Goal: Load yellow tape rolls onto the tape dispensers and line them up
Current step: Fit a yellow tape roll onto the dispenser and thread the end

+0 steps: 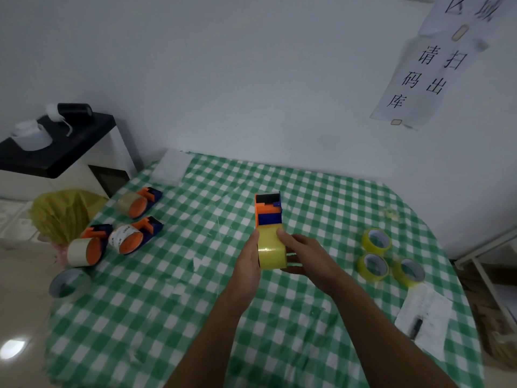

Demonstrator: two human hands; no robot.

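Above the middle of the table I hold an orange and blue tape dispenser (268, 211) with a yellow tape roll (272, 252) on it. My left hand (247, 261) grips the roll's left side. My right hand (306, 257) holds its right side, thumb on top of the roll. Three loose yellow tape rolls (376, 242), (373, 266), (409, 272) lie at the right of the table. Three dispensers carrying beige or white rolls (137, 203), (134, 235), (88, 246) lie at the left.
The table has a green checked cloth (195, 303). A grey tape roll (70, 282) sits near its left edge. Paper with a black pen (425, 320) lies at the right edge. A yellow bag (64, 211) and a black-topped cabinet (56, 147) stand left of the table.
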